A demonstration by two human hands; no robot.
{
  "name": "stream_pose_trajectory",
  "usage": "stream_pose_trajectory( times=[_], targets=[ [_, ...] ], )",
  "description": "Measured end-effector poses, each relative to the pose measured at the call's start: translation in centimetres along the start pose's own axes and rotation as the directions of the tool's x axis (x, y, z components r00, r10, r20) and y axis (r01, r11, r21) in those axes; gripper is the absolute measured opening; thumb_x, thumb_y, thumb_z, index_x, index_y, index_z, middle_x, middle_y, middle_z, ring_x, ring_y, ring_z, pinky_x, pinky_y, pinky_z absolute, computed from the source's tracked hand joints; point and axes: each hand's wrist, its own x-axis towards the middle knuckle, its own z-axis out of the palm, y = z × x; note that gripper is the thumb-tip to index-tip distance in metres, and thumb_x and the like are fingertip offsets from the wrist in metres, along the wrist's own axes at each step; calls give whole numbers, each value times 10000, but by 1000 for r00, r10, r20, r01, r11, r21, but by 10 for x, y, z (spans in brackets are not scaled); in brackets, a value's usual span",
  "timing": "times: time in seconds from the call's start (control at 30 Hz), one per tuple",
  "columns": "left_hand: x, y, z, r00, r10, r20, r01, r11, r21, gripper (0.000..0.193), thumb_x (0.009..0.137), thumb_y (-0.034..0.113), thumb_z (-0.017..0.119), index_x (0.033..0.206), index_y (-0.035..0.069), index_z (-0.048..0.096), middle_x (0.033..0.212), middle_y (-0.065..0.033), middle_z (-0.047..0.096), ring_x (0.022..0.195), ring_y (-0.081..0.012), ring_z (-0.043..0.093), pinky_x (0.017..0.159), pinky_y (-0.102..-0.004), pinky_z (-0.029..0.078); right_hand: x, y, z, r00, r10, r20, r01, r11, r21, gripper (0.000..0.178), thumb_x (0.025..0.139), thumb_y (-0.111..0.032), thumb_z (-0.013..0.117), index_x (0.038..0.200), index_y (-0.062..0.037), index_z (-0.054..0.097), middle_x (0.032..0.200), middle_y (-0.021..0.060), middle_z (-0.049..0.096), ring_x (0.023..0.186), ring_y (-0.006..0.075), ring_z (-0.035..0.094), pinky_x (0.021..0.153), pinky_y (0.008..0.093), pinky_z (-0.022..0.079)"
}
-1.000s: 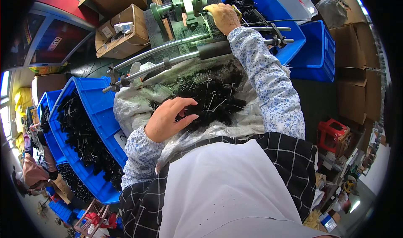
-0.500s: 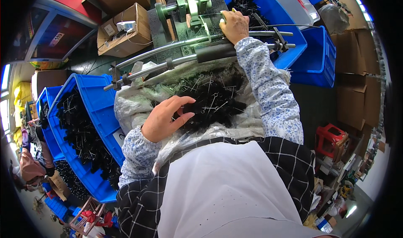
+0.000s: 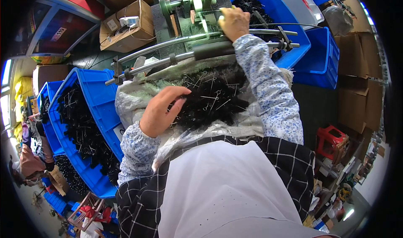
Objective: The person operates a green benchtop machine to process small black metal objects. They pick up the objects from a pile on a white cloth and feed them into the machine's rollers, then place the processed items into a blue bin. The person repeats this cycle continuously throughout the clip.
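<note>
The left hand [image 3: 158, 112] hangs over a heap of small black parts with thin wire pieces [image 3: 210, 101], which lies on a pale plastic sheet [image 3: 130, 103] spread in front of the person. Its fingers [image 3: 178, 94] are loosely curled and spread a little, the tips at the left edge of the heap and touching the parts there; whether any part is pinched between them cannot be told, since the back of the hand faces the camera.

The right hand [image 3: 233, 23] reaches far forward to a green metal machine [image 3: 189, 5] at the top of the view. Its fingers are folded closed around something at the machine's front, just beside a pale upright piece; what they hold is hidden by the hand itself. The floral sleeve [image 3: 268, 86] of that arm crosses over the right side of the heap.

Two curved metal bars [image 3: 163, 55] run across between the machine and the heap. A blue bin [image 3: 98, 95] full of the same black parts stands just to the left of the sheet, and another blue bin [image 3: 289, 32] sits behind the right arm. Cardboard boxes [image 3: 126, 23] stand to the left of the machine.
</note>
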Motion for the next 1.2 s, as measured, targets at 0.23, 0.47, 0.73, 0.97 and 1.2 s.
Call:
stream_pose_trajectory(
  times=[0.23, 0.47, 0.73, 0.97, 1.2],
  targets=[
    [3, 1, 4, 996, -74, -53, 72, 996, -45, 207, 793, 15, 606, 995, 18, 562, 896, -87, 597, 774, -165, 586, 716, -268, 468, 18, 52, -9, 992, 41, 119, -27, 993, -114, 186, 839, -239, 517, 941, -202, 668, 934, 21, 641, 917, 231, 572, 792, 445, 429],
    [11, 6, 12, 990, -79, -113, 74, 996, -45, 201, 768, -5, 617, 962, 18, 569, 844, -75, 598, 742, -148, 568, 709, -257, 456, 22, 75, -61, 992, -8, -126, -37, 935, -353, 216, 844, -200, 556, 1047, -184, 625, 871, 58, 645, 817, 235, 609, 697, 380, 482],
    [22, 5, 27, 942, 32, -335, -12, 998, 63, 205, 762, -29, 607, 957, 18, 565, 860, -100, 596, 741, -190, 612, 661, -264, 478, -72, -79, -148, 630, -459, 626, -329, 573, 751, 339, 826, -247, 612, 1112, -77, 545, 860, 126, 618, 802, 272, 609, 668, 371, 482],
    [2, -12, 25, 917, -113, -382, -28, 938, -346, 240, 750, -66, 613, 973, -7, 547, 902, -79, 580, 788, -137, 590, 728, -249, 470, -69, -85, -126, 748, -598, 288, 124, 552, 824, 360, 782, -151, 630, 1132, -109, 552, 902, 116, 621, 879, 287, 611, 760, 399, 486],
    [-9, 6, 14, 1000, -11, 25, 12, 999, -38, 374, 719, 64, 684, 1062, 54, 533, 1008, -95, 547, 849, -231, 569, 766, -337, 462, -25, -41, -69, 965, -259, 44, 244, 946, 215, 159, 820, -50, 517, 924, -100, 627, 751, 75, 644, 640, 188, 637, 523, 286, 523]
  ],
)
